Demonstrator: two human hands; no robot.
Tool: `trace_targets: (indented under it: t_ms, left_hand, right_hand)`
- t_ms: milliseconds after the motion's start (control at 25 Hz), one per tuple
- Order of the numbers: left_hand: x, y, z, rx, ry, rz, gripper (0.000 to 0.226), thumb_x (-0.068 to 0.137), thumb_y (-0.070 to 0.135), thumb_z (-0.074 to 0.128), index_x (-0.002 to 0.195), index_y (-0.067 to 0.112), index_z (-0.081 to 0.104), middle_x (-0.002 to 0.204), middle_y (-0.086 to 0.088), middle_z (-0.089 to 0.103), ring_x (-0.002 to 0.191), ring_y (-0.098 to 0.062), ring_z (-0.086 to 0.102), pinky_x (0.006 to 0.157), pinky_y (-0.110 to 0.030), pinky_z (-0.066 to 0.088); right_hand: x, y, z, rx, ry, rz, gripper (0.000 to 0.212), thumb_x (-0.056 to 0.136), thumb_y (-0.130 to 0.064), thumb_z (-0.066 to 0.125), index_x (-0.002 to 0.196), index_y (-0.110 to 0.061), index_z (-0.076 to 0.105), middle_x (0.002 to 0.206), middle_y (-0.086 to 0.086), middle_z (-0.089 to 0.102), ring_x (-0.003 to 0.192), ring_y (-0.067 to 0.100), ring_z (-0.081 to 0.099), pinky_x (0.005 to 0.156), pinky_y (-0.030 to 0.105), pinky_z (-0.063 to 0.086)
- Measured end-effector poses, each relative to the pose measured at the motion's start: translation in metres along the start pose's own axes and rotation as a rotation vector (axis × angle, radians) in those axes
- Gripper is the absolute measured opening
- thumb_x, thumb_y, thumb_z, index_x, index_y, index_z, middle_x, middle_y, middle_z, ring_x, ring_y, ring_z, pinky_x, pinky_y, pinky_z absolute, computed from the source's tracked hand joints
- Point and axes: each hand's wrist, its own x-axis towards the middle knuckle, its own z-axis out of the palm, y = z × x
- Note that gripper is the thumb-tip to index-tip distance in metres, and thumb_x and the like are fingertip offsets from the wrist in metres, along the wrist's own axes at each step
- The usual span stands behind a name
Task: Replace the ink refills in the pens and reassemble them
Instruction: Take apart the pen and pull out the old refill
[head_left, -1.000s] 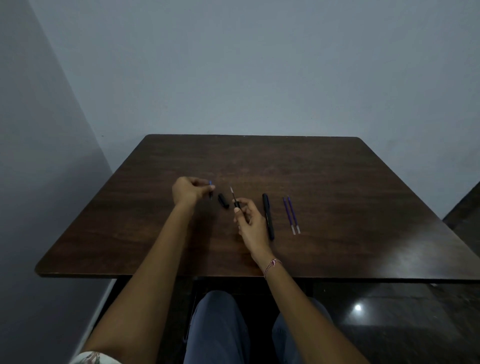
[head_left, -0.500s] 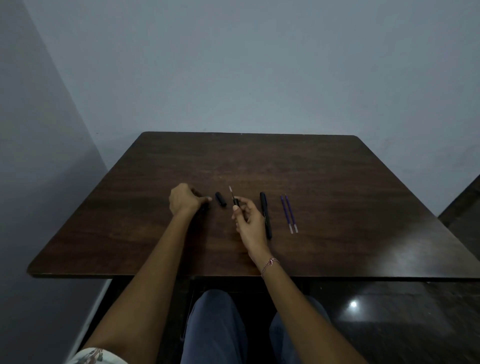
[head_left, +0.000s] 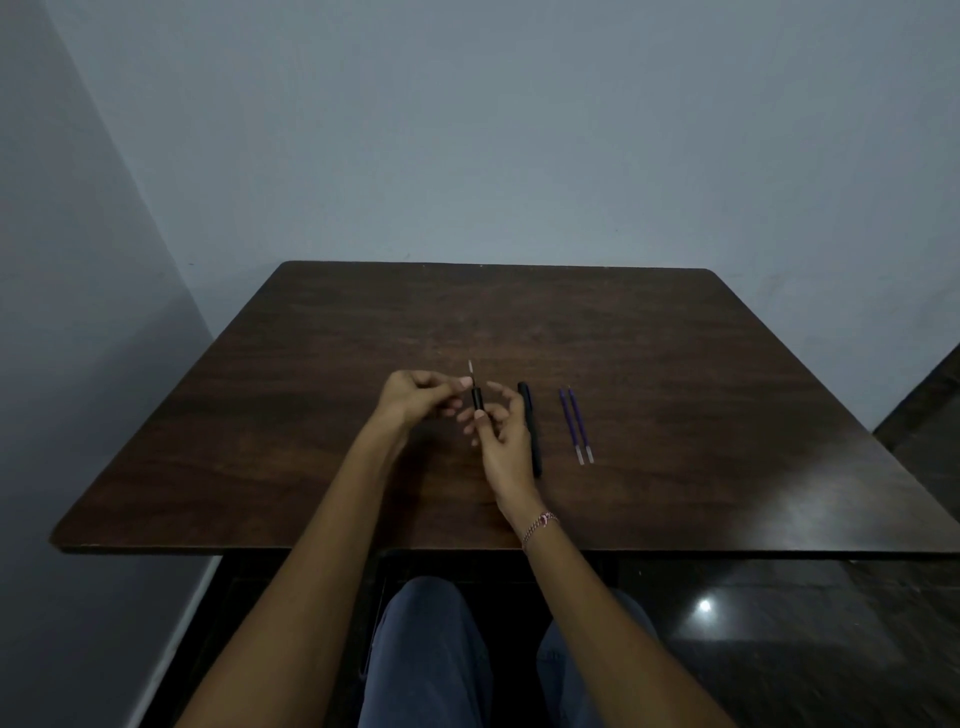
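Head view, frame centre: both hands' fingers (head_left: 465, 383) grasping pen barrel (head_left: 476, 399), refill tip (head_left: 470, 368) exposed; loose pinch could drop it onto surface (head_left: 675, 364).

The right hand (head_left: 501, 441) hides the pen barrel's (head_left: 476, 399) lower end.

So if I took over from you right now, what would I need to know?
Left hand: fingertips pinching the top of the pen piece.
Right hand: holding that same black piece from below; a thin refill tip sticks out of its top.
On the table: one whole black pen right of the hands, then two purple refills side by side.
Done: this pen is apart.
Left: finish this pen, close it up, then probably do the other pen.
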Motion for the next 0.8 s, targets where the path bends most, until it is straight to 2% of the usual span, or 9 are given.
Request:
trace_targets:
  t_ms: [200, 320, 400, 480, 560, 680, 760, 800]
  left_hand:
    - [-0.001, 0.004, 0.008, 0.026, -0.030, 0.013, 0.013, 0.077, 0.010, 0.074, 0.081, -0.002, 0.070, 0.069, -0.010, 0.066, 0.059, -0.013, 0.060, 0.053, -0.016, 0.052]
    - [0.003, 0.005, 0.007, 0.035, 0.011, 0.011, 0.009, 0.076, 0.011, 0.075, 0.076, 0.004, 0.070, 0.071, -0.009, 0.068, 0.062, -0.016, 0.063, 0.058, -0.022, 0.054]
    - [0.007, 0.006, 0.005, 0.022, 0.055, 0.029, 0.009, 0.075, 0.012, 0.076, 0.072, 0.007, 0.069, 0.071, -0.008, 0.068, 0.064, -0.016, 0.064, 0.061, -0.025, 0.054]
    - [0.010, 0.010, 0.004, 0.013, 0.087, 0.054, 0.009, 0.075, 0.012, 0.076, 0.071, 0.009, 0.069, 0.070, -0.007, 0.068, 0.063, -0.015, 0.064, 0.057, -0.025, 0.053]
    - [0.014, 0.016, 0.005, 0.034, 0.101, 0.096, 0.009, 0.075, 0.012, 0.077, 0.070, 0.011, 0.070, 0.069, -0.005, 0.069, 0.061, -0.013, 0.065, 0.055, -0.022, 0.053]
    - [0.018, 0.025, 0.006, 0.046, 0.125, 0.150, 0.007, 0.075, 0.012, 0.076, 0.072, 0.013, 0.070, 0.070, -0.004, 0.071, 0.062, -0.012, 0.067, 0.056, -0.019, 0.054]
    - [0.021, 0.031, 0.006, 0.028, 0.155, 0.171, 0.006, 0.077, 0.011, 0.075, 0.074, 0.011, 0.070, 0.070, -0.004, 0.069, 0.061, -0.010, 0.066, 0.054, -0.018, 0.054]
    - [0.022, 0.033, 0.006, 0.019, 0.177, 0.174, 0.005, 0.078, 0.011, 0.074, 0.076, 0.009, 0.069, 0.070, -0.004, 0.069, 0.060, -0.008, 0.065, 0.054, -0.017, 0.054]
  right_hand:
    - [0.001, -0.001, 0.000, 0.000, -0.003, 0.011, 0.023, 0.095, -0.007, 0.048, 0.113, -0.021, 0.047, 0.084, -0.003, 0.066, 0.068, 0.002, 0.061, 0.065, 0.020, 0.048]
    - [0.000, -0.004, 0.001, 0.034, -0.012, 0.002, 0.022, 0.095, -0.005, 0.049, 0.108, -0.022, 0.047, 0.085, -0.001, 0.068, 0.069, 0.003, 0.064, 0.064, 0.018, 0.050]
    - [-0.001, -0.004, 0.001, 0.041, -0.028, 0.009, 0.023, 0.095, -0.006, 0.050, 0.111, -0.021, 0.045, 0.088, -0.001, 0.070, 0.076, 0.005, 0.068, 0.068, 0.017, 0.051]
    - [-0.001, -0.003, 0.001, -0.005, -0.046, 0.033, 0.031, 0.093, -0.012, 0.055, 0.120, -0.021, 0.041, 0.095, -0.001, 0.073, 0.089, 0.001, 0.067, 0.078, 0.010, 0.047]
    - [-0.001, -0.003, 0.000, -0.075, -0.063, 0.056, 0.041, 0.089, -0.024, 0.063, 0.123, -0.026, 0.043, 0.102, -0.002, 0.073, 0.095, -0.009, 0.061, 0.078, 0.002, 0.041]
    - [-0.001, 0.000, -0.001, -0.097, -0.082, 0.082, 0.042, 0.080, -0.039, 0.071, 0.117, -0.033, 0.053, 0.101, -0.004, 0.073, 0.099, -0.003, 0.062, 0.084, 0.014, 0.045]
    - [0.000, 0.002, -0.001, -0.079, -0.079, 0.091, 0.037, 0.076, -0.039, 0.075, 0.109, -0.039, 0.057, 0.097, -0.004, 0.074, 0.097, 0.005, 0.066, 0.088, 0.026, 0.050]
    - [0.000, 0.002, -0.001, -0.075, -0.076, 0.088, 0.036, 0.075, -0.038, 0.076, 0.105, -0.041, 0.057, 0.094, -0.004, 0.074, 0.094, 0.006, 0.067, 0.088, 0.028, 0.051]
